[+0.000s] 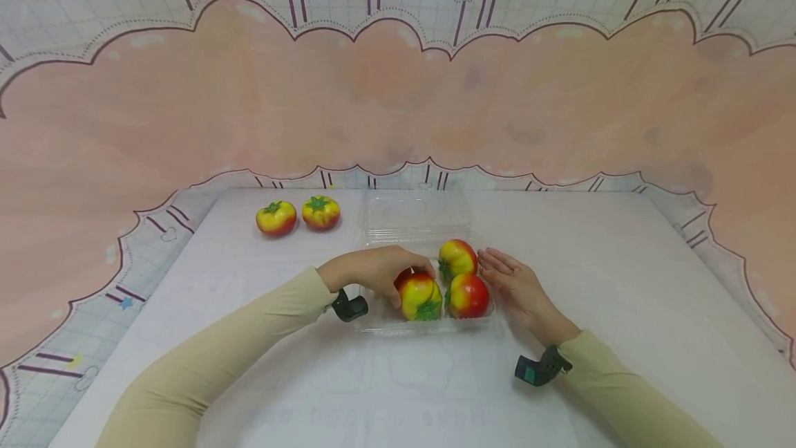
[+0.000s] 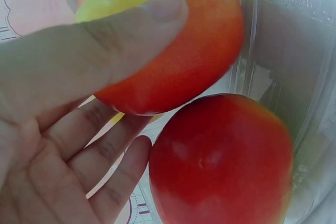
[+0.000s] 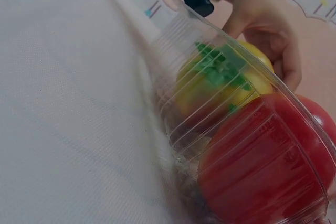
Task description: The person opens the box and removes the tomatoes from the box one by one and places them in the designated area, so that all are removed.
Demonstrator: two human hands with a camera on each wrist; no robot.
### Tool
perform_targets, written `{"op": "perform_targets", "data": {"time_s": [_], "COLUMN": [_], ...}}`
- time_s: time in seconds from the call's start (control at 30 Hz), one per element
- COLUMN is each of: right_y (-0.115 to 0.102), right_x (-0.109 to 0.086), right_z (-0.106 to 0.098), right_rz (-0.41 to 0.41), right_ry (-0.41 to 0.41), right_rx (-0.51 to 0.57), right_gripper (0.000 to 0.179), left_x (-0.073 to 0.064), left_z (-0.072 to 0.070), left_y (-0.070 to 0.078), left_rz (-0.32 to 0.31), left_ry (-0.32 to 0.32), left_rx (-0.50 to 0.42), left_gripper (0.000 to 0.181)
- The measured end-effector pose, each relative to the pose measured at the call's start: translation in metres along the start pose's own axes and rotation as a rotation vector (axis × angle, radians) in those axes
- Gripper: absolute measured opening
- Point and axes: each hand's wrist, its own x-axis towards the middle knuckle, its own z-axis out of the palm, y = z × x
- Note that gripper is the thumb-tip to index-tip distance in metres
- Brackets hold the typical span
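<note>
Nearest me, on the near side of the clear box (image 1: 429, 327), the white table cover (image 1: 311, 393) carries faint back-to-front lettering (image 1: 385, 417); I make out what looks like "Have a good", and the rest is too faint. Right of the box and a little nearer, I see a dark wrist camera (image 1: 543, 366) by a beige sleeve (image 1: 628, 393); its twin (image 1: 349, 306) sits at the box's left edge.

Through my right wrist view, the box's ribbed wall stands between lens and fruit. Inside the box, at its near left, the left hand (image 1: 379, 269) curls thumb and fingers around a yellow-and-red fruit (image 1: 420, 297), covering part of it. My left wrist view shows a red fruit (image 2: 220, 161) just beneath the held one. At the box's right end lie a front fruit (image 1: 468, 295) and a rear fruit (image 1: 458, 258). The right hand (image 1: 519, 289) is beside that end, fingers straight and close together, gripping nothing; I cannot tell whether it touches the wall.

Behind the box its lid (image 1: 418, 211) lies folded back; left of it sit two loose fruits (image 1: 276, 218). Beyond hangs a peach backdrop (image 1: 398, 102) with printed stars.
</note>
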Motion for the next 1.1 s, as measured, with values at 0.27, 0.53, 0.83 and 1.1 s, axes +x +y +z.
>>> {"op": "perform_targets", "data": {"time_s": [0.27, 0.53, 0.83, 1.1], "right_y": [0.0007, 0.0017, 0.0008, 0.0003], "right_x": [0.0006, 0.0003, 0.0003, 0.0], "right_z": [-0.0001, -0.0002, 0.0006, 0.0001], "right_rz": [0.003, 0.0, 0.017, 0.013], "right_ry": [0.004, 0.011, 0.022, 0.016], "right_rx": [-0.013, -0.04, -0.025, -0.034], "right_gripper": [0.058, 0.058, 0.059, 0.059], "left_x": [-0.0004, -0.0011, -0.002, -0.0058], "left_z": [-0.0016, -0.0019, -0.0019, -0.0048], "left_y": [-0.003, -0.0043, -0.0071, -0.0095], "left_rz": [0.024, 0.005, 0.02, 0.012], "left_ry": [0.01, 0.011, 0.028, 0.072], "left_rx": [-0.042, -0.051, -0.063, -0.103], "left_gripper": [0.059, 0.059, 0.055, 0.058]}}
